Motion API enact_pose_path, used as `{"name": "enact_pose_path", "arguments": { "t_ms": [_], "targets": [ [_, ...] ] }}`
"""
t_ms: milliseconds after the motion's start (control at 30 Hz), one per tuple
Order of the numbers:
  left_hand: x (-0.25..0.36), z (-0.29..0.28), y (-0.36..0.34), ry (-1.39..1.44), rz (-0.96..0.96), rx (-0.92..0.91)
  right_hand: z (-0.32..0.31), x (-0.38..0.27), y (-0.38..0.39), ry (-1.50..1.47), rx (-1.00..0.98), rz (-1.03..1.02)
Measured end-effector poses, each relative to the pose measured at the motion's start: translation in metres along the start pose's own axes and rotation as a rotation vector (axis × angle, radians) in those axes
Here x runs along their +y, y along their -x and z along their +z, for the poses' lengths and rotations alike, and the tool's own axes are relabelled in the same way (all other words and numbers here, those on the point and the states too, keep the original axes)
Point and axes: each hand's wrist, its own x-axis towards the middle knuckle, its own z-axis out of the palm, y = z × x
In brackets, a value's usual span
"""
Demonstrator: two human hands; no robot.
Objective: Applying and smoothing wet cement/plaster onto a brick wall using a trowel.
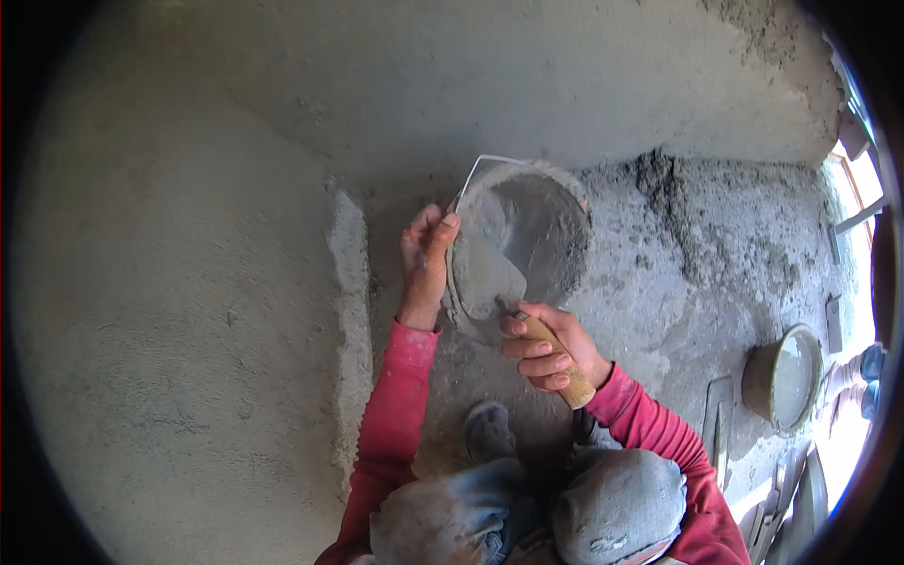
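Note:
A round bucket [579, 202] caked with grey mortar stands in front of me, its inside smeared with the wet mix. My left hand [430, 250] grips the bucket's left rim, next to the thin white wire handle [468, 179]. In my right hand [551, 348] is a pointing trowel [497, 273], its wooden handle wrapped by my fingers. The trowel's grey blade reaches into the bucket's mouth, along the near left side of the inner wall.
Plastered wall [188, 282] rises at left and ahead. Loose wet mortar [678, 207] lies on the floor at right. A second bucket [782, 377] with pale liquid, a flat float [718, 428] and long tools [777, 508] are at the lower right. My knees [617, 504] are close below.

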Motion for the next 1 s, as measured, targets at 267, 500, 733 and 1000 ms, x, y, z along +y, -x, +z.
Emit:
{"name": "enact_pose_path", "arguments": {
  "t_ms": [267, 500, 733, 1000],
  "targets": [
    [-0.008, -0.062, 0.008, 0.287, 0.019, 0.562, 0.118, -0.019, -0.042, 0.799, -0.061, -0.521],
    [-0.018, -0.091, 0.039, 0.060, 0.203, 0.717, 0.277, -0.117, -0.149, 2.155, 0.041, -2.524],
    [-0.025, -0.087, 0.047, 0.102, 0.139, 0.807, 0.305, -0.156, -0.156, 2.874, 0.720, -1.759],
    [-0.027, -0.082, 0.040, 0.131, 0.019, 0.623, 0.058, -0.018, 0.013, 2.514, 0.724, -0.196]
  ]
}}
